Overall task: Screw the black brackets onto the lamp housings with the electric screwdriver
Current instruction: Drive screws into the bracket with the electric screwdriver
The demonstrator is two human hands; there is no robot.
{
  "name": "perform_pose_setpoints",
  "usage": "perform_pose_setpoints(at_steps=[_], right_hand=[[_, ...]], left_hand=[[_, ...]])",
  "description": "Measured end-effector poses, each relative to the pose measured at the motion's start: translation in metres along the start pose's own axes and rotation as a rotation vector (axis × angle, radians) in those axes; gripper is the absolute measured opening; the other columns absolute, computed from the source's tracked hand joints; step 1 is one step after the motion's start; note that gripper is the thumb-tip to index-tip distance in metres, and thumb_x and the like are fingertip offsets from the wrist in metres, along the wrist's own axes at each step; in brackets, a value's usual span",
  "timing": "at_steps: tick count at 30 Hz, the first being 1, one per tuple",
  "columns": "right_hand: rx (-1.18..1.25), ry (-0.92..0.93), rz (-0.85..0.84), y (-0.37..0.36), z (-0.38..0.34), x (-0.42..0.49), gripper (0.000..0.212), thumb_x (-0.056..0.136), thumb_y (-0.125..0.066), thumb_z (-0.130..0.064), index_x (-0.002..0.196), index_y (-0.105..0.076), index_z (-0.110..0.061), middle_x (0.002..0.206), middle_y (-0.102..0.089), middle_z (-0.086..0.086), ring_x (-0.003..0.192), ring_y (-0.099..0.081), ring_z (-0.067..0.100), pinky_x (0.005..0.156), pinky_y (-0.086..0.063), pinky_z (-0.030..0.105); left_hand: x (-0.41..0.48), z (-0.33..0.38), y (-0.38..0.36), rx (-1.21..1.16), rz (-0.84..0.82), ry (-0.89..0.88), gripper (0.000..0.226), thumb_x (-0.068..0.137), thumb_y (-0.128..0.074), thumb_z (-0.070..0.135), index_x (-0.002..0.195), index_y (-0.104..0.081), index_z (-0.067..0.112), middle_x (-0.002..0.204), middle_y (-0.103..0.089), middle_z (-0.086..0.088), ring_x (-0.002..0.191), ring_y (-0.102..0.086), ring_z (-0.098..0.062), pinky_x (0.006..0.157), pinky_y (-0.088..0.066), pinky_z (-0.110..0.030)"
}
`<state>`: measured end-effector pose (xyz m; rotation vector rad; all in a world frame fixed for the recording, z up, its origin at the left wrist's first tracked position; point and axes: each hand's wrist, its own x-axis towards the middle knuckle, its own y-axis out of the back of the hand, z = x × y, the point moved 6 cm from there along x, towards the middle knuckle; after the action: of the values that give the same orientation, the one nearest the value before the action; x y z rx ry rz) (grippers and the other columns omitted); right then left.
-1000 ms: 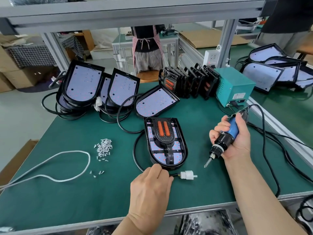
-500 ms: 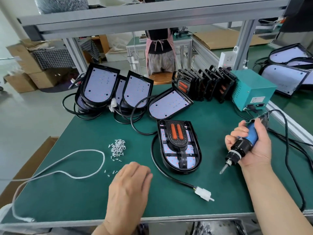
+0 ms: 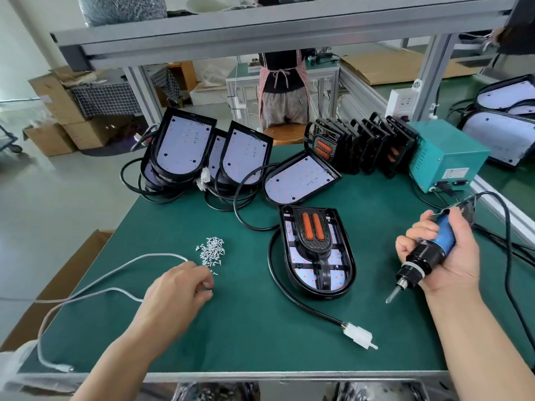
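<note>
— Starting at the left edge of the desk (image 3: 246,328), what lies there?

— A pale cable (image 3: 101,285), looped on the green mat. The left grip (image 3: 173,293), a bare hand with its knuckles up, covers the loop's right end.

— How wide is that grip?

— Narrow. The fingers are curled, and the fingertips (image 3: 204,277) are drawn in against the thumb. They are down among the stray screws (image 3: 215,273) at the near edge of the screw pile (image 3: 211,251). I cannot tell whether one is pinched between them.

— And the lamp?

— It is right of the pile, mid-desk. One lamp housing (image 3: 317,256) lies flat with its rounded end toward the person. A black bracket (image 3: 314,244) with two orange strips sits in it. Neither grip touches it. Its black cord curves round the left side to a white connector (image 3: 359,338) near the front edge.

— The right side?

— The right grip (image 3: 454,261) is wrapped tight round the electric screwdriver (image 3: 422,257), with every finger curled on the blue body. The bit slants down and left, near the housing but apart from it.

— Behind?

— Spare housings (image 3: 182,149) lean at back left. A row of brackets (image 3: 362,146) stands on edge, with a teal box (image 3: 445,157) to their right.
</note>
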<state>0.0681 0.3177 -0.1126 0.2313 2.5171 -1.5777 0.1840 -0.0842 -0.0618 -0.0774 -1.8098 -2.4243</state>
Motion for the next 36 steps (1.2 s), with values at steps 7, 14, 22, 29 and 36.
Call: perform_pose_setpoints(at_steps=[7,14,22,29,36], right_hand=[[-0.004,-0.007,0.006,0.000,0.002,-0.002,0.031,0.092,-0.064,-0.053,0.093,-0.060,-0.022,0.068,-0.044,-0.015,0.055,-0.046,0.000,0.062,-0.029,0.022],[0.019,0.046,0.021,-0.028,-0.001,-0.008,0.030,0.090,-0.067,-0.051,0.093,-0.061,-0.022,0.068,-0.046,-0.015,0.055,-0.047,0.000,0.060,-0.031,0.022],[-0.128,0.304,0.018,-0.116,-0.012,-0.024,0.023,0.096,-0.062,-0.039,0.083,-0.058,-0.021,0.065,-0.053,-0.009,0.052,-0.047,0.007,0.052,-0.038,0.020],[-0.167,0.394,-0.012,-0.146,-0.002,-0.031,0.019,0.095,-0.067,-0.033,0.086,-0.059,-0.019,0.069,-0.053,-0.004,0.058,-0.048,0.010,0.057,-0.043,0.020],[-0.223,0.389,-0.015,-0.149,0.004,-0.032,0.019,0.093,-0.068,-0.034,0.084,-0.061,-0.019,0.066,-0.054,-0.004,0.054,-0.049,0.010,0.054,-0.044,0.020]], left_hand=[[0.009,0.016,0.001,0.201,-0.069,-0.187,0.006,0.095,-0.055,0.026,0.091,-0.059,0.026,0.092,-0.053,0.012,0.096,-0.053,-0.012,0.074,-0.032,-0.022],[0.006,0.067,0.012,-0.623,-0.057,-0.074,0.016,0.080,-0.074,0.013,0.075,-0.065,0.025,0.070,-0.067,0.005,0.062,-0.058,-0.006,0.062,-0.048,-0.017],[0.021,0.140,-0.015,-1.460,-0.202,0.196,0.019,0.069,-0.085,0.001,0.075,-0.076,0.017,0.075,-0.068,-0.009,0.065,-0.062,-0.013,0.064,-0.050,-0.018],[0.032,0.150,-0.019,-1.601,-0.215,0.227,0.013,0.062,-0.080,0.009,0.073,-0.075,0.013,0.073,-0.067,-0.011,0.063,-0.062,-0.015,0.062,-0.052,-0.018],[0.038,0.147,-0.022,-1.633,-0.224,0.214,0.016,0.058,-0.080,0.014,0.074,-0.076,0.014,0.074,-0.067,-0.012,0.065,-0.062,-0.014,0.063,-0.053,-0.018]])
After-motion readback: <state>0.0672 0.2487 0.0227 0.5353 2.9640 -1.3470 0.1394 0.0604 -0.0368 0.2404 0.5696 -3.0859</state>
